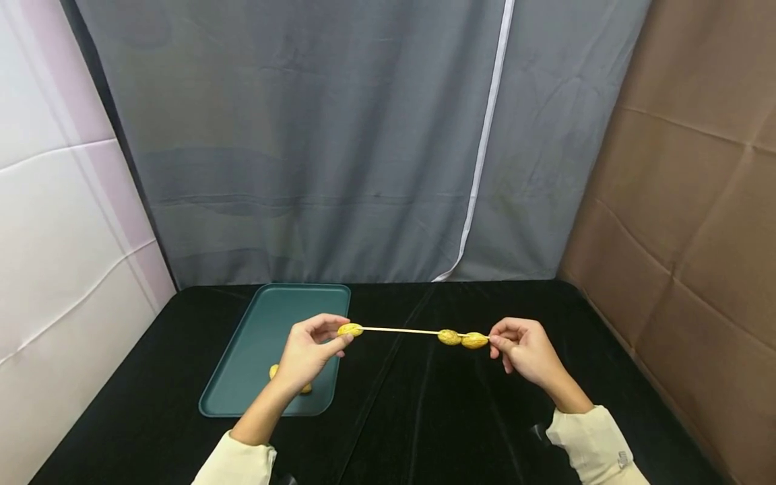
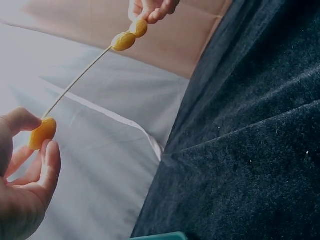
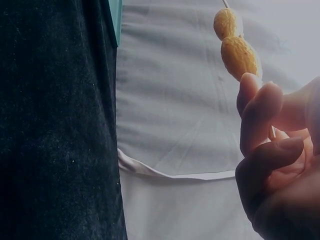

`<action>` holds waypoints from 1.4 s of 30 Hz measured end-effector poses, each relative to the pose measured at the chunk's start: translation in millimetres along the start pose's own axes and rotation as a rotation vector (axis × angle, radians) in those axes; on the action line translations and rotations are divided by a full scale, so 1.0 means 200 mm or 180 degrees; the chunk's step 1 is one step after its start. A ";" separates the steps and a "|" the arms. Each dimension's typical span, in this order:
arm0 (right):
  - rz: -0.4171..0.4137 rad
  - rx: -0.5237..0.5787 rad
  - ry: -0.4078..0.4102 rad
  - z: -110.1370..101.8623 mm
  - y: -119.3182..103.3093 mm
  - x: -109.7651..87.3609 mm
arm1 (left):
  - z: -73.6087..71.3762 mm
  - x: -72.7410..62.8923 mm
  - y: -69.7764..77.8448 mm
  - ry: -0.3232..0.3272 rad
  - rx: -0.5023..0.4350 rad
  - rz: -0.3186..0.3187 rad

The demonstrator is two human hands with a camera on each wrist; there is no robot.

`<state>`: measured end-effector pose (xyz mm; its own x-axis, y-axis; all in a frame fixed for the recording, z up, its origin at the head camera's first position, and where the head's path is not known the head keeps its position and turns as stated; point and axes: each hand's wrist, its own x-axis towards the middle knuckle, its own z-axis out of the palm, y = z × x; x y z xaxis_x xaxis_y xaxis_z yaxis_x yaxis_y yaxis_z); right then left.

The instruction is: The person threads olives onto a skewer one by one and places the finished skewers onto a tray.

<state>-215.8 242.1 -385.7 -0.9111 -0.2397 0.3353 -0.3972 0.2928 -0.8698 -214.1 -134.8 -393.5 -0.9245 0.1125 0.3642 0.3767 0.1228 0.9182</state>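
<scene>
A thin pale skewer (image 1: 400,330) is held nearly level above the table between the two hands. Two yellow, wrinkled oval pieces (image 1: 463,339) are threaded side by side towards its right end. My right hand (image 1: 527,350) pinches the skewer just beyond them; in the right wrist view the stick's end shows among the curled fingers (image 3: 265,115). At the opposite end, a third yellow oval piece (image 2: 43,133) sits on the skewer's tip, pinched between the thumb and fingers of my left hand (image 1: 306,350). How deep the tip goes into it is hidden.
A teal tray (image 1: 242,350) lies on the black-covered table (image 1: 412,431) at the left, under my left hand. More yellow pieces (image 1: 274,371) rest on it, partly hidden by the left wrist. Grey, white and brown cloth walls (image 1: 685,222) surround the table.
</scene>
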 end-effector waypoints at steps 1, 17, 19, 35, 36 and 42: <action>0.0004 -0.0011 -0.0001 0.00 0.00 0.00 | 0.00 0.00 0.00 -0.0002 0.0005 -0.0003; 0.0019 0.0009 -0.0010 -0.01 -0.01 -0.02 | 0.02 -0.01 -0.02 0.0031 -0.0691 -0.0270; 0.0019 0.0023 -0.0003 0.00 -0.01 -0.02 | 0.03 -0.02 -0.03 0.0046 -0.1026 -0.0245; -0.0025 0.0058 -0.0003 0.01 0.00 -0.04 | 0.15 -0.02 -0.04 0.0337 -0.1628 -0.0044; -0.0012 0.0074 -0.0006 0.01 0.00 -0.04 | 0.15 -0.02 -0.03 0.0361 -0.1658 -0.0089; -0.0007 0.0108 -0.0042 0.03 -0.01 -0.02 | 0.18 0.00 -0.03 0.0578 -0.1936 -0.0441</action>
<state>-210.3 237.3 -386.7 -0.9086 -0.2525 0.3327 -0.3950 0.2607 -0.8809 -214.3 -100.7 -404.0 -0.9774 -0.0393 0.2077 0.2021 -0.4621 0.8635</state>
